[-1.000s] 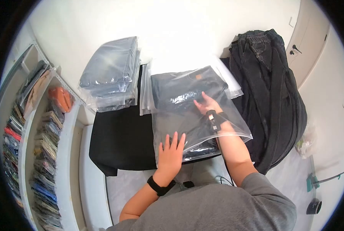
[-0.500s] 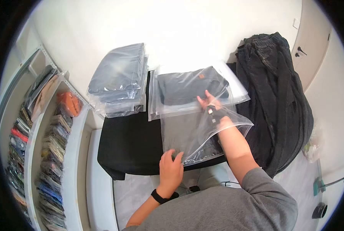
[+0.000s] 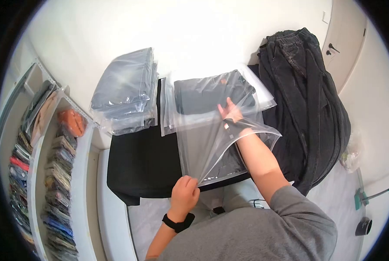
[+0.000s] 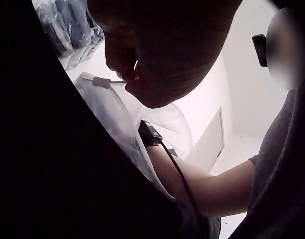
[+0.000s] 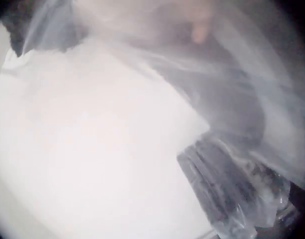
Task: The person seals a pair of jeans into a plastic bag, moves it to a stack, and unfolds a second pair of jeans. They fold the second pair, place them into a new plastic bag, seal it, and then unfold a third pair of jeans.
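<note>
A large clear plastic bag [image 3: 207, 143] lies on the black table [image 3: 138, 161], its open mouth toward me. My left hand [image 3: 192, 183] pinches the bag's near edge and lifts it; in the left wrist view the same hand [image 4: 135, 79] nips the bag's zip strip [image 4: 100, 82]. My right hand [image 3: 226, 109] reaches inside the bag with straight fingers against a folded dark garment [image 3: 207, 93] at its far end. The right wrist view is blurred plastic with one fingertip [image 5: 200, 31] showing through.
A stack of bagged dark garments [image 3: 124, 89] sits at the table's back left. A tall pile of black jeans [image 3: 303, 91] fills the right side. White shelves [image 3: 79, 174] with packed items run along the left. A door [image 3: 342, 43] stands at the back right.
The folded garment has slid from the bag's middle to its far end under my right hand. My left hand went from lying flat on the bag to pinching and raising its near edge.
</note>
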`<state>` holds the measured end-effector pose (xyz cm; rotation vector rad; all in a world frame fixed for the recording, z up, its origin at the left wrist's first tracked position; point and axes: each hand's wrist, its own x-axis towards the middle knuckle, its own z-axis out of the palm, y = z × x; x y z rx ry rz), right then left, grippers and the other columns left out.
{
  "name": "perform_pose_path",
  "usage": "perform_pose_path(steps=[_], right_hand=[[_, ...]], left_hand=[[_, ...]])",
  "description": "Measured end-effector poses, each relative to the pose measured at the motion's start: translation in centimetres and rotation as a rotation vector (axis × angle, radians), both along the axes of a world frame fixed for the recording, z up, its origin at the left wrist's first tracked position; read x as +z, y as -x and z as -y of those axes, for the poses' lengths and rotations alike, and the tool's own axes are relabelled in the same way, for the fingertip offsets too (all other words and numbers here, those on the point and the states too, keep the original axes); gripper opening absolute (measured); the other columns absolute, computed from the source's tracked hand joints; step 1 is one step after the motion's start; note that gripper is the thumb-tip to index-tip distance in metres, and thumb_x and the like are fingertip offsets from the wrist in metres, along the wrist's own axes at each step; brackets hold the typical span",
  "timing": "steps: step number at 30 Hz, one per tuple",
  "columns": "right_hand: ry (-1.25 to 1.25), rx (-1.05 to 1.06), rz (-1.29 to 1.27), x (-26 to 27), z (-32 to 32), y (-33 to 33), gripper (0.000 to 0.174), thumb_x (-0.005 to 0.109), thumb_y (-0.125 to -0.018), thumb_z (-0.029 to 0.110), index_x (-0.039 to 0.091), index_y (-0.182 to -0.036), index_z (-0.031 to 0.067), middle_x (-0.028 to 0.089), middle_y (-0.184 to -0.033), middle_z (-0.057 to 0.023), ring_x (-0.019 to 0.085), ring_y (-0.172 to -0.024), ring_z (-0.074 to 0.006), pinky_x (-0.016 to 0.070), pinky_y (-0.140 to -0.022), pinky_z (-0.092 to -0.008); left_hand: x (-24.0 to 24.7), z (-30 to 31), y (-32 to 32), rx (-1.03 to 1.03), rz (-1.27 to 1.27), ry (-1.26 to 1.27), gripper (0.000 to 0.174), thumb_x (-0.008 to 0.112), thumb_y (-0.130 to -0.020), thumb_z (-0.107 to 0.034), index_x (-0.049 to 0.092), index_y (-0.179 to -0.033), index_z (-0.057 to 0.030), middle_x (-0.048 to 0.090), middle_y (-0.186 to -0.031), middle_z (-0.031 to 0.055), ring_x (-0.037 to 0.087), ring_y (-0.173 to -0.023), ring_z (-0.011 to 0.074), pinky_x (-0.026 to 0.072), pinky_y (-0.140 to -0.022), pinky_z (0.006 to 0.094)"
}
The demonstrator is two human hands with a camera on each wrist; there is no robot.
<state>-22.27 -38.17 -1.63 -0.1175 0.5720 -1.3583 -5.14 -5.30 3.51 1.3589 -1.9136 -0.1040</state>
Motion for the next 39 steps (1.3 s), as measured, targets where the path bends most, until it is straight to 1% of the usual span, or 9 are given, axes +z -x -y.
perform_pose_path(steps=[4,8,10,12,14,18,26,34,39], right_hand=[[-0.145,0.205,-0.444,6.8,-7.5,1.3,0.059,0.063,-0.087,0.018,0.034,-0.138,0.0111,0.043,-0.133,-0.016,0.048,-0.116,-0.0278,0.0424,-0.097,-0.0354],[0.491,0.081,-1.26,5.1,-16.5,5.5,0.068,0.063,-0.084,0.023,0.03,-0.14,0.0022,0.046,-0.133,-0.0199,0.05,-0.117,-0.0348,0.0403,-0.098,-0.0415],[1.114,0.373,-1.82,7.1,-21.7,9.5,0.061,0.065,-0.084,0.024,0.04,-0.134,-0.002,0.05,-0.129,-0.0224,0.05,-0.119,-0.034,0.0414,-0.097,-0.0391],[1.344,0.925,-1.527,11.3,-25.2,12.8,0.048,0.067,-0.084,0.024,0.054,-0.122,-0.003,0.057,-0.12,-0.0224,0.055,-0.114,-0.03,0.0437,-0.095,-0.0344],[1.063,1.234,-1.133,15.4,-26.2,16.5,0.035,0.064,-0.088,0.024,0.061,-0.11,-0.0025,0.063,-0.112,-0.0169,0.06,-0.105,-0.0235,0.0461,-0.089,-0.0299],[0.532,-0.237,-1.286,13.7,-23.4,18.8,0.028,0.053,-0.095,0.028,0.065,-0.096,0.0023,0.064,-0.092,-0.0036,0.059,-0.088,-0.0123,0.0475,-0.074,-0.0264],[0.344,0.11,-1.218,9.7,-20.4,19.5,0.017,0.061,-0.089,0.021,0.064,-0.095,0.0048,0.061,-0.078,0.0009,0.056,-0.069,-0.0088,0.0433,-0.063,-0.0207],[0.273,-0.133,-1.24,8.7,-26.7,22.1,0.019,0.064,-0.081,0.002,0.053,-0.096,0.0052,0.055,-0.068,0.0034,0.052,-0.061,-0.0057,0.0393,-0.056,-0.0194],[0.058,0.192,-1.385,5.8,-27.6,23.2,0.016,0.063,-0.081,0.004,0.053,-0.094,0.0059,0.061,-0.07,-0.0015,0.054,-0.059,-0.0082,0.0412,-0.054,-0.0208]], left_hand=[[-0.3,-0.2,-0.4,0.006,-0.004,-0.021,0.022,0.059,-0.064,0.004,0.055,-0.084,-0.0041,0.052,-0.08,0.0117,0.054,-0.077,0.0309,0.0454,-0.065,0.0403],[-0.8,-0.5,-1.2,0.158,-0.002,0.094,0.03,0.063,-0.063,0.002,0.058,-0.092,-0.0051,0.054,-0.092,0.0123,0.053,-0.086,0.0323,0.045,-0.075,0.0411],[-0.7,-0.6,-2.3,0.169,0.009,0.024,0.036,0.069,-0.063,-0.003,0.059,-0.098,-0.0049,0.053,-0.102,0.0125,0.053,-0.092,0.0322,0.0439,-0.08,0.0414],[-0.6,-0.7,-3.1,0.201,-0.001,-0.027,0.042,0.074,-0.064,-0.009,0.058,-0.102,-0.0048,0.052,-0.107,0.0127,0.053,-0.094,0.0309,0.0435,-0.08,0.0402],[-0.8,-1.1,-4.0,0.148,-0.295,-0.192,0.038,0.072,-0.074,-0.017,0.057,-0.106,-0.004,0.054,-0.106,0.0103,0.054,-0.094,0.021,0.045,-0.075,0.0325],[-2.9,-0.2,-5.9,0.311,-0.672,-0.405,0.023,0.059,-0.088,-0.02,0.06,-0.099,0.0001,0.061,-0.084,0.0072,0.056,-0.071,0.0114,0.0444,-0.062,0.0242],[-0.6,0.5,-5.5,0.308,-0.602,-0.768,0.027,0.056,-0.091,-0.025,0.063,-0.092,0.0017,0.064,-0.065,0.0056,0.055,-0.052,0.0099,0.0414,-0.05,0.0229],[-1.1,0.5,-5.3,0.368,-0.631,-0.744,0.029,0.059,-0.09,-0.026,0.061,-0.08,0.0012,0.052,-0.054,0.0007,0.048,-0.044,0.0085,0.0359,-0.043,0.0232],[-1.2,0.5,-5.4,0.461,-0.519,-0.741,0.037,0.059,-0.09,-0.028,0.06,-0.067,0.0018,0.049,-0.048,0.0024,0.046,-0.041,0.0091,0.0349,-0.042,0.0239]])
